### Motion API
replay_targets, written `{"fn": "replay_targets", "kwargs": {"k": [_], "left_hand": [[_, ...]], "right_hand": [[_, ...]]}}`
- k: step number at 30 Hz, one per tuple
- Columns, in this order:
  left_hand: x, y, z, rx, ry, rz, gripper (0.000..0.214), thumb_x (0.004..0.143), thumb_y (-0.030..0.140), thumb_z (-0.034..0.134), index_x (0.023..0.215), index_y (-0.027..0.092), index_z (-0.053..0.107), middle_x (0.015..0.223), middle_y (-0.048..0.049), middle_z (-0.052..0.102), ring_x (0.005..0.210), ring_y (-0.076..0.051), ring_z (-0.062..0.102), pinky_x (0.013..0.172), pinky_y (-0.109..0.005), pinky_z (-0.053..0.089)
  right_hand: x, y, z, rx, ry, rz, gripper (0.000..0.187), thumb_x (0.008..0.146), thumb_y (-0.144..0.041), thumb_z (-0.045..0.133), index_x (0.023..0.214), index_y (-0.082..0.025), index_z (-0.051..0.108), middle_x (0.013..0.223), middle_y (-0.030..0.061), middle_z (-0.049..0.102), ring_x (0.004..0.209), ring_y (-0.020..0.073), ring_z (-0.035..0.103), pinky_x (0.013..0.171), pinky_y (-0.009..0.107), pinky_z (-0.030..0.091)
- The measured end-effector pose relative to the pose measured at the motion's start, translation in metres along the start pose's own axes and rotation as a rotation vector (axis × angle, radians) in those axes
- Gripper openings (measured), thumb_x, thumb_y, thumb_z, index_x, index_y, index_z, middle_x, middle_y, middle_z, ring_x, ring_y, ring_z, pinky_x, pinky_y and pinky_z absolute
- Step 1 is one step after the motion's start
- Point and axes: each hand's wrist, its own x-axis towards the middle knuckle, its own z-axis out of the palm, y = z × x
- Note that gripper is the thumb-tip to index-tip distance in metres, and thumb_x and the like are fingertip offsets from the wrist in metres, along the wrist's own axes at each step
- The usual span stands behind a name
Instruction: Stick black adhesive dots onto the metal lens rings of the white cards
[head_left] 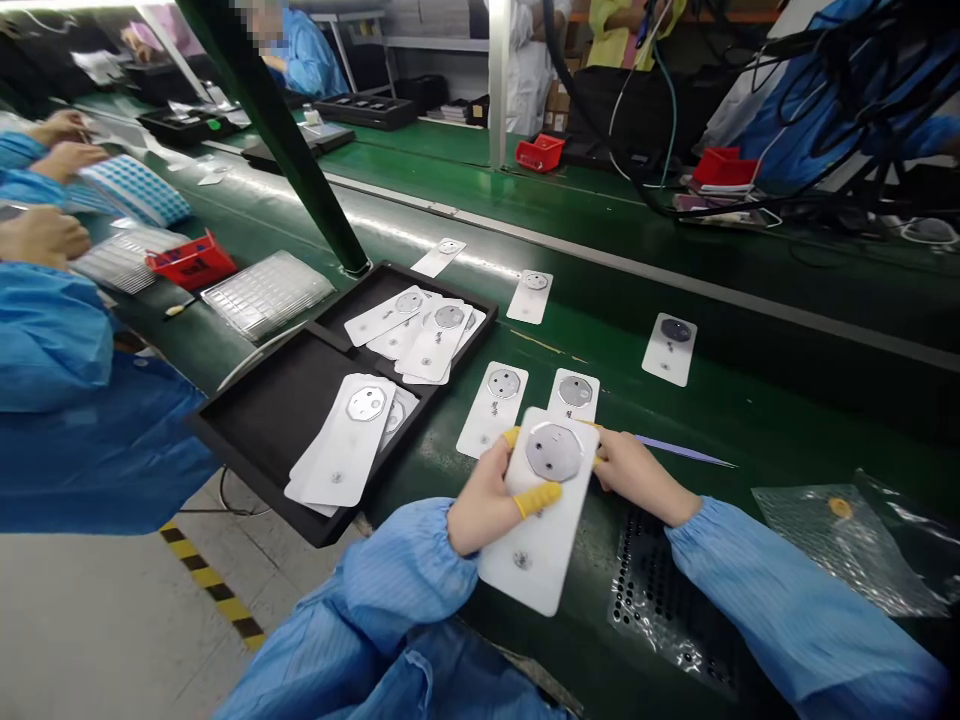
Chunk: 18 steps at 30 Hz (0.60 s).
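My left hand (499, 495), with yellow finger cots, grips a white rectangular panel (551, 560) with a grey many-sided inset near its top. At the panel's upper right edge, my right hand (637, 470) is closed, its fingertips partly hidden behind the panel. Just beyond lie two similar panels, one (480, 425) to the left and another (589, 405) partly covered by the held one. A purple pointed tool, apparently tweezers (686, 450), is beside my right hand. Under my right forearm rests a clear sheet with rows of small black dots (652, 600).
A black tray (255, 420) on the left holds several stacked white panels (345, 440). More panels (669, 350) lie along the green bench. Clear plastic trays (266, 295) and a red bin (193, 262) stand near a co-worker's sleeve (52, 330). A green post (285, 140) slants overhead.
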Motion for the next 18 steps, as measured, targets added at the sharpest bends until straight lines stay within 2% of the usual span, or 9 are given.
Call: {"fn": "replay_targets", "kwargs": {"k": [2,5,8,11,13,15,16,18], "left_hand": [[0.011,0.000,-0.023,0.070,0.102,0.029,0.067,0.068,0.031,0.077,0.123,0.013,0.043,0.117,-0.0149,0.063,0.102,-0.028,0.064,0.083,-0.040,0.054],[0.040,-0.006,-0.055,0.354,0.308,0.112,0.081,0.067,0.028,0.078,0.134,0.011,0.035,0.115,-0.0157,0.064,0.105,-0.031,0.063,0.088,-0.044,0.051],[0.066,-0.013,-0.072,0.563,0.423,0.140,0.085,0.064,0.022,0.078,0.138,0.011,0.036,0.117,-0.0165,0.063,0.114,-0.036,0.057,0.098,-0.052,0.043],[0.079,-0.019,-0.075,0.586,0.444,0.139,0.077,0.061,0.021,0.079,0.130,0.011,0.048,0.122,-0.0177,0.061,0.120,-0.041,0.051,0.104,-0.058,0.033],[0.081,-0.020,-0.074,0.577,0.458,0.138,0.069,0.059,0.020,0.081,0.122,0.011,0.055,0.125,-0.0182,0.059,0.123,-0.041,0.047,0.106,-0.057,0.030],[0.078,-0.018,-0.072,0.537,0.458,0.130,0.065,0.060,0.021,0.080,0.120,0.010,0.055,0.121,-0.0179,0.061,0.120,-0.038,0.051,0.103,-0.053,0.036],[0.075,-0.015,-0.069,0.508,0.448,0.125,0.065,0.063,0.023,0.079,0.121,0.010,0.053,0.115,-0.0173,0.064,0.114,-0.035,0.055,0.099,-0.051,0.042],[0.063,-0.006,-0.058,0.439,0.405,0.126,0.063,0.071,0.028,0.074,0.126,0.009,0.049,0.105,-0.0151,0.068,0.100,-0.029,0.064,0.087,-0.043,0.051]], "right_hand": [[0.004,-0.009,-0.004,-0.073,-0.013,0.005,0.037,0.079,-0.025,0.049,0.112,-0.022,0.066,0.052,-0.0005,0.058,0.048,0.0176,0.053,0.049,0.027,0.033],[0.013,-0.018,-0.008,-0.137,0.005,0.005,0.036,0.083,-0.029,0.046,0.113,-0.023,0.065,0.058,0.0007,0.060,0.055,0.0187,0.056,0.050,0.027,0.034],[0.025,-0.010,-0.019,-0.181,0.058,0.048,0.036,0.086,-0.034,0.045,0.114,-0.023,0.064,0.068,0.0017,0.065,0.061,0.0187,0.060,0.053,0.027,0.040],[0.039,0.022,-0.042,-0.257,0.196,0.155,0.038,0.088,-0.033,0.042,0.118,-0.018,0.060,0.092,0.0086,0.069,0.079,0.0230,0.064,0.069,0.032,0.048],[0.049,0.053,-0.063,-0.324,0.290,0.225,0.043,0.089,-0.031,0.042,0.125,-0.012,0.053,0.119,0.0164,0.061,0.103,0.0298,0.059,0.087,0.039,0.046],[0.057,0.085,-0.080,-0.391,0.316,0.279,0.052,0.088,-0.034,0.048,0.131,-0.005,0.046,0.136,0.0233,0.046,0.121,0.0375,0.047,0.098,0.044,0.040],[0.061,0.100,-0.086,-0.416,0.299,0.303,0.057,0.087,-0.037,0.052,0.132,-0.003,0.044,0.138,0.0260,0.043,0.124,0.0403,0.043,0.099,0.045,0.039],[0.065,0.125,-0.092,-0.450,0.235,0.334,0.058,0.086,-0.038,0.056,0.130,-0.002,0.046,0.136,0.0288,0.044,0.122,0.0425,0.045,0.096,0.045,0.042]]}}
